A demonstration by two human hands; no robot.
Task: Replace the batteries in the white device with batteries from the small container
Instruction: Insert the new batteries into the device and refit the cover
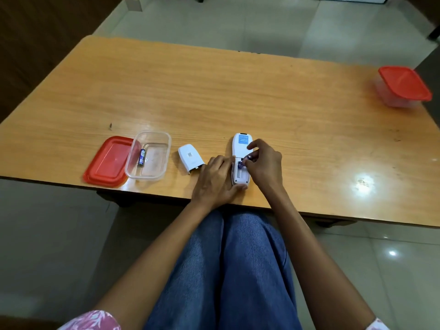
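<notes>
On the desk I'm bracing the device with my left hand, its grip lying loosely against the side. My right hand is pinching a battery into the open bay; I should be seating it end-first, polarity matched. One spare is lying in the container.

Battery in white device mostly hidden by right hand.

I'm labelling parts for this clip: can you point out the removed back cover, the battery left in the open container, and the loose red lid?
back cover [191, 161]: head view, middle of its white face.
battery [142, 157]: head view, mid-body.
red lid [107, 163]: head view, flat centre.
</notes>
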